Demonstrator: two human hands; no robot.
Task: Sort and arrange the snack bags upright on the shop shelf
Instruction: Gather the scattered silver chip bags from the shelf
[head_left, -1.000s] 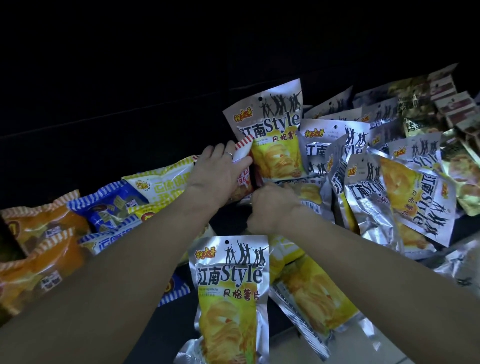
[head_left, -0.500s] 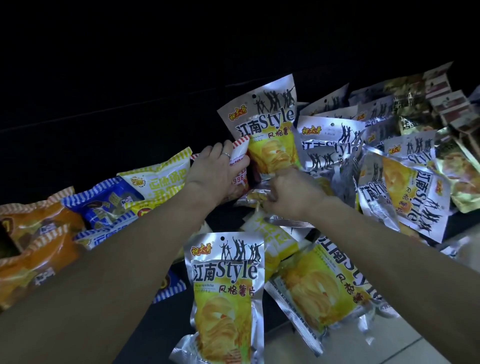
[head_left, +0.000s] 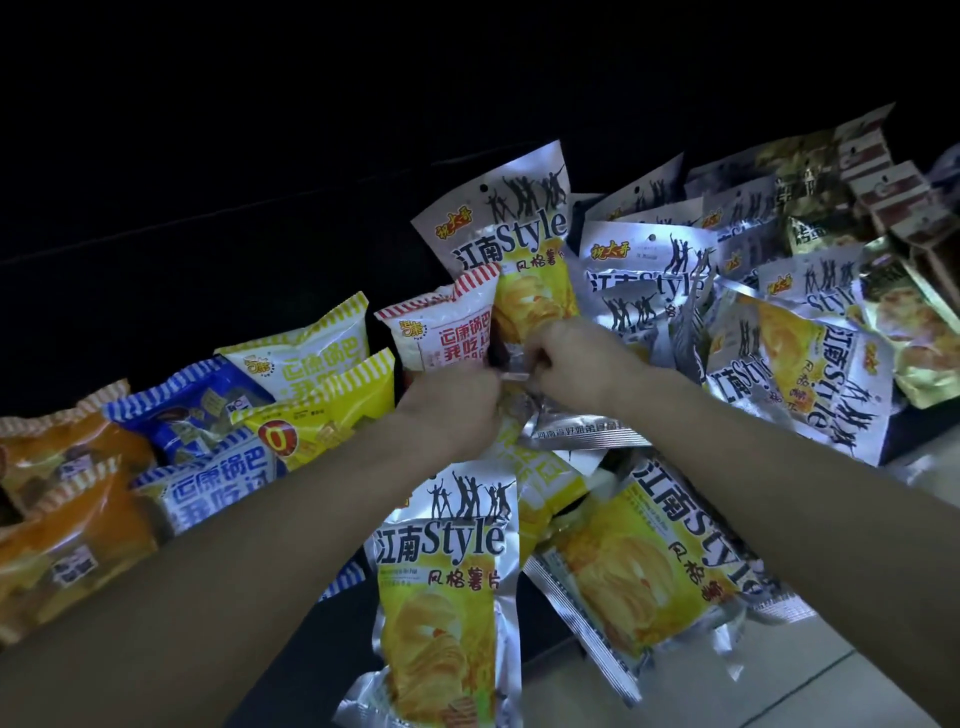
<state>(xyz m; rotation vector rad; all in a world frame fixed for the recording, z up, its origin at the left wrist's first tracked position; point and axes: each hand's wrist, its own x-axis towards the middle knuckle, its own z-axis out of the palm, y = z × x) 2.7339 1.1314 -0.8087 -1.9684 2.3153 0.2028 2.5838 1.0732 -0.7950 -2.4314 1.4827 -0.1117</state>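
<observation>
Silver-and-yellow "Style" chip bags fill the shelf's right half. One upright bag stands at the centre, with a red-striped white bag leaning against its left side. My left hand and my right hand meet at the foot of that upright bag. Both are closed, pinching a silver bag edge between them; which bag it belongs to is hidden. Two more Style bags hang over the shelf's front edge under my forearms.
Orange bags, blue striped bags and yellow striped bags lie in a row at the left. Tilted Style bags and gold bags crowd the right. Pale floor tiles show at the bottom right. The shelf back is dark.
My left hand has left the red-striped bag, drawn back and closed beside my right hand. The right hand has risen to the upright bag's foot. The red-striped bag now shows fully.
</observation>
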